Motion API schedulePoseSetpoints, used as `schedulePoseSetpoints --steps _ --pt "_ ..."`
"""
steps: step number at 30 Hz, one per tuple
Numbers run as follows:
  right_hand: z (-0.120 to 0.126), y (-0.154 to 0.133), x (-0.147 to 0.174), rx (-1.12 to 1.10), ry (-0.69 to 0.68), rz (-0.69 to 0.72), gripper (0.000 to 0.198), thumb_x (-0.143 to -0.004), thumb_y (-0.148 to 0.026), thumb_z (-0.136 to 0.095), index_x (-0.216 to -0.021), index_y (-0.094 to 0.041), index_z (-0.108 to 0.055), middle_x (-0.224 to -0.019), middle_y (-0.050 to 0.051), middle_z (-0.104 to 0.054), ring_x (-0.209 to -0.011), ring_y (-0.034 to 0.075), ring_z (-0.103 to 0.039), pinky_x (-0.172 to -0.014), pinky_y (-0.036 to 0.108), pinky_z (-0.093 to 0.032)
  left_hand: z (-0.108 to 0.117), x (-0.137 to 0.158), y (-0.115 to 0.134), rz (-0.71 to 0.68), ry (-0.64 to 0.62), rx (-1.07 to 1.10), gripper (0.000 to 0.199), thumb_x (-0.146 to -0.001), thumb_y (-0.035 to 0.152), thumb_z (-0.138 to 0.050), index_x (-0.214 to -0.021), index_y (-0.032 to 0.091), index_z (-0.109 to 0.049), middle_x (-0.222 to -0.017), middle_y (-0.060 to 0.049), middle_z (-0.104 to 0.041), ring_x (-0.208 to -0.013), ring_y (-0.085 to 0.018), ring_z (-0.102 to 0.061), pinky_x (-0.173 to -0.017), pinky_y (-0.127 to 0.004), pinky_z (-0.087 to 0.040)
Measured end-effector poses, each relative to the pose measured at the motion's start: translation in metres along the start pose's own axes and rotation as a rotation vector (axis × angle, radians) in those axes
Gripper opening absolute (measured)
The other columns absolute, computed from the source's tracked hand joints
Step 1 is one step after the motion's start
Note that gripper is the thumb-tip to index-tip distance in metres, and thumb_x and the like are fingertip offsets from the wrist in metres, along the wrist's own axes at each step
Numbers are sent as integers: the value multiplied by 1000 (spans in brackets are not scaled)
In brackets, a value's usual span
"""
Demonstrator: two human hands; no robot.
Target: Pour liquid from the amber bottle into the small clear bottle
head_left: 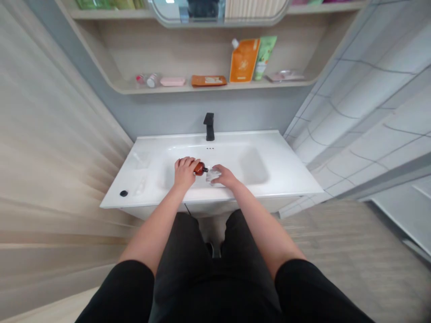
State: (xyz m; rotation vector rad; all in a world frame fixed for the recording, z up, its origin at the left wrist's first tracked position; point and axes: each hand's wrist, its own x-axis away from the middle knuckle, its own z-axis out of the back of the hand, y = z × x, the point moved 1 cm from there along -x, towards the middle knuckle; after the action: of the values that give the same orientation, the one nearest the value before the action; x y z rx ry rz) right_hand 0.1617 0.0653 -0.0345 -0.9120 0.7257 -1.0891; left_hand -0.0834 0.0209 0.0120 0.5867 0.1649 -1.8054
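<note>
My left hand is wrapped round a brown bottle, tipped on its side so that its narrow dark neck points right. That neck meets the rim of a small clear cup, or comes very close to it; I cannot tell which. Fingers of my right hand grip the cup from the right. Both hands are over the front part of the white sink basin. Whether any liquid flows between bottle and cup is too small to see.
A black faucet stands behind the basin. On the counter's left lie a small black cap and faint clear items. The shelf above holds an orange pouch, a green tube and an orange packet.
</note>
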Motion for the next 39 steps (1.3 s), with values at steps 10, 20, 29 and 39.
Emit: schedulePoseSetpoints --steps 10,20,29,39 --pt "1 -2 0 8 -5 -10 70 -57 -22 -96 -123 -26 -72 -123 3 -79 -113 28 -74 -107 44 -56 3 -1 3 17 -27 17 65 -93 14 -61 -154 33 -68 -151 -13 -71 -150 -38 -53 -128 -62 -31" --pt "0 0 -1 11 -13 -13 71 -58 -23 -97 -124 -26 -71 -122 2 -79 -113 28 -74 -108 44 -56 4 0 3 10 -24 18 65 -93 14 -60 -155 33 -68 -152 -13 -70 -150 -37 -53 -128 -61 -32" --pt "1 -2 1 2 -11 -12 70 -58 -22 -96 -124 -26 -72 -121 3 -79 -113 28 -74 -108 43 -56 5 0 5 4 -26 -4 61 -96 14 -57 -153 32 -68 -152 -12 -71 -150 -36 -53 -128 -60 -31" --pt "0 -1 -1 14 -9 -14 72 -56 -21 -96 -124 -25 -73 -126 4 -78 -116 28 -73 -110 43 -55 7 0 5 3 -31 -3 63 -95 14 -57 -154 34 -68 -152 -12 -70 -151 -37 -52 -128 -61 -30"
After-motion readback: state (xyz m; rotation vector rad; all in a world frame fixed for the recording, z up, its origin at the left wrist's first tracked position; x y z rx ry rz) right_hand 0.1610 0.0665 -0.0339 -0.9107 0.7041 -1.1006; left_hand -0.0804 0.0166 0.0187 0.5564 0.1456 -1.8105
